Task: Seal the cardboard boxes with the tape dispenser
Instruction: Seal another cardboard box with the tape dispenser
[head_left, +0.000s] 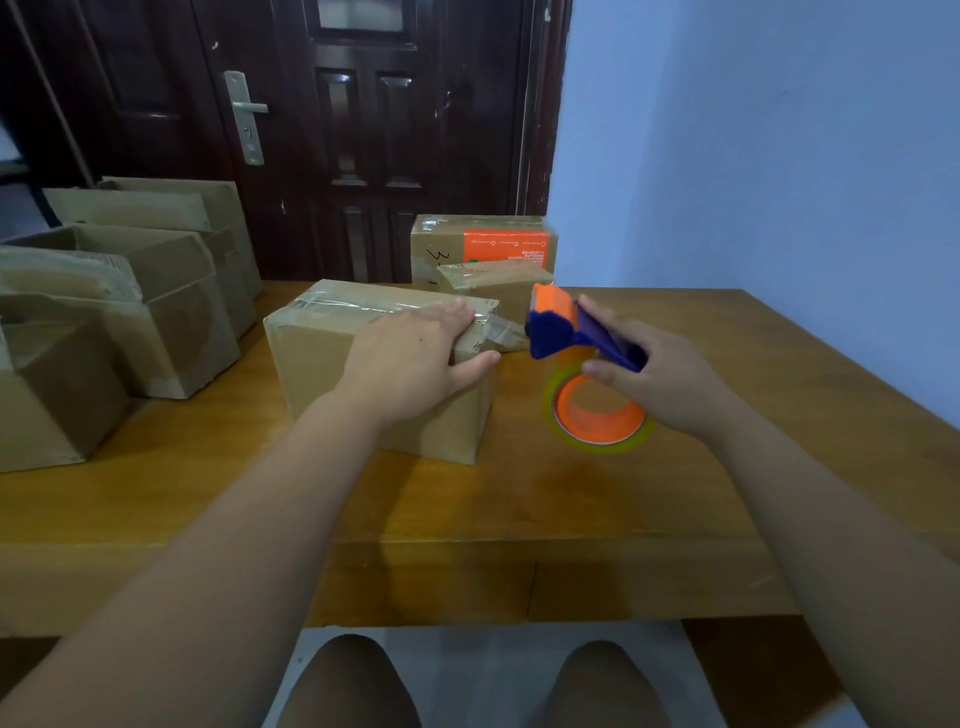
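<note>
A brown cardboard box (322, 358) stands in the middle of the wooden table (519, 499), with clear tape running along its top seam. My left hand (415, 358) lies flat on the box's top right corner, fingers straight, thumb down the right side. A strip of clear tape (506, 332) stretches from that corner to the blue and orange tape dispenser (566, 332). My right hand (660, 379) grips the dispenser's blue handle just right of the box, a little above the table. The orange-cored tape roll (597, 415) hangs below the hand.
Several open cardboard boxes (130, 312) crowd the table's left side. Two taped boxes (483, 254), one with an orange label, stand behind the middle box at the far edge. A dark door (363, 130) is behind, a blue wall (753, 156) to the right.
</note>
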